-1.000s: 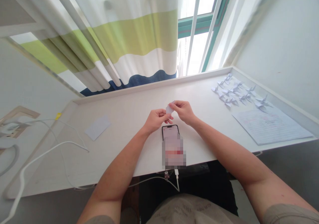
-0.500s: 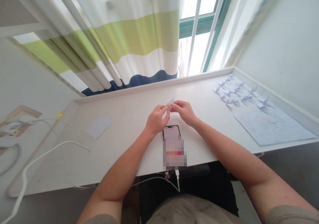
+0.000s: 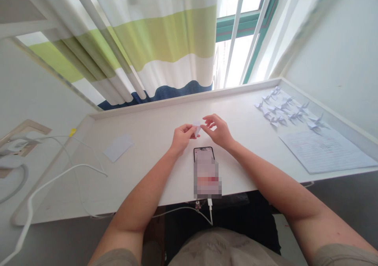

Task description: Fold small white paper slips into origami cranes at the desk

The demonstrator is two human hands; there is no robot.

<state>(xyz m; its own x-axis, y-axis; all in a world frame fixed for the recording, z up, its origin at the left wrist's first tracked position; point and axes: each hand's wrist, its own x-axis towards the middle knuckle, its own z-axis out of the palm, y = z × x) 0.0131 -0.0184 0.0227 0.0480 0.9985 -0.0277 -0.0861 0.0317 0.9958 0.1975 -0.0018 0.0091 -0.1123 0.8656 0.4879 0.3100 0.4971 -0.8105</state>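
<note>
A small folded piece of white paper [image 3: 196, 128] is pinched between the thumb and fingers of my left hand [image 3: 182, 136], above the white desk. My right hand [image 3: 218, 131] is just to its right, thumb and fingers spread apart. Its thumb tip comes close to the paper's right edge; whether it touches I cannot tell. Below both hands a phone [image 3: 204, 154] lies on the desk, its screen partly blurred, with a white cable [image 3: 210, 207] plugged into its lower end.
Several folded paper cranes [image 3: 288, 107] stand at the desk's back right, behind written sheets [image 3: 326, 151]. A flat white paper [image 3: 118, 147] lies on the left. White cables [image 3: 66, 170] run from a wall socket over the left edge. A raised rim [image 3: 153, 104] borders the back.
My right hand has let go of the folded paper and its fingers have spread. The left hand keeps hold, and the paper has turned and come slightly lower.
</note>
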